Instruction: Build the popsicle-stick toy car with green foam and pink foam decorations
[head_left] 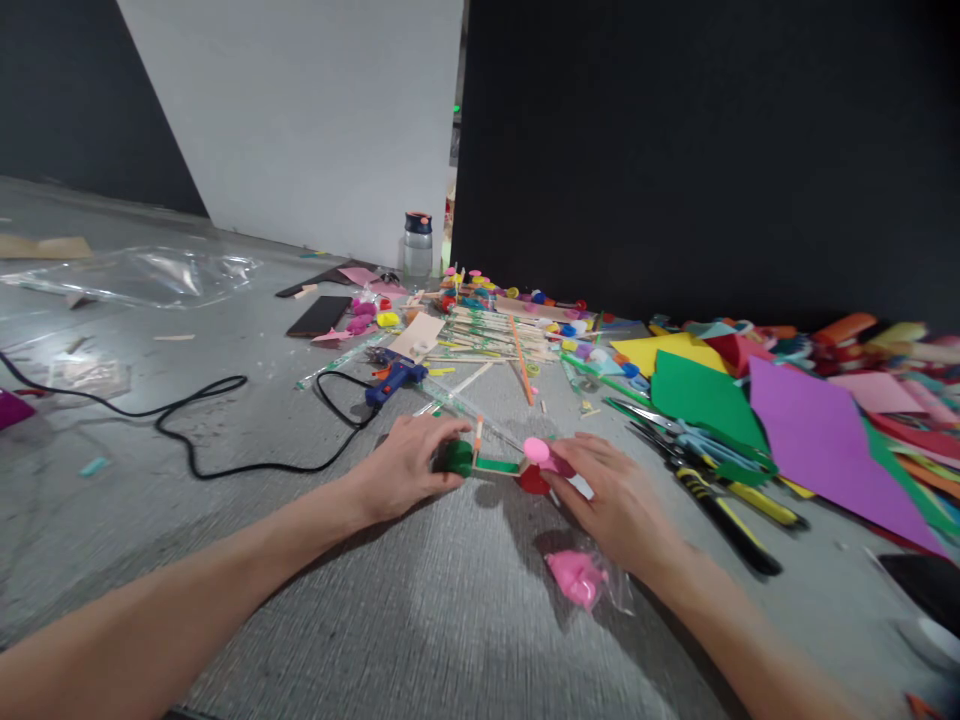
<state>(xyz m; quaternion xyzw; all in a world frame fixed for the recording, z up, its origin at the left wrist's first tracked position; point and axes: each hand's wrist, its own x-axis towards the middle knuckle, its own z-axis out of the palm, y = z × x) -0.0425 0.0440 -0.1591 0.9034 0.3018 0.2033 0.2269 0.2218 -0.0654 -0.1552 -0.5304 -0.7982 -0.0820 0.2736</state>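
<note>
In front of me is a small craft-stick model with a green strip along it, a short upright stick, a dark green round piece at its left end and a red round piece at its right. My left hand grips the green end between thumb and fingers. At the red end, my right hand pinches a pink piece with a round, flat top; whether it is fixed to the model I cannot tell. Just below my right hand lies a clear bag with pink pieces.
A blue glue gun with a black cord lies at left. Craft sticks and coloured caps pile up behind. At right are scissors, a yellow-black cutter and coloured sheets. A water bottle stands behind.
</note>
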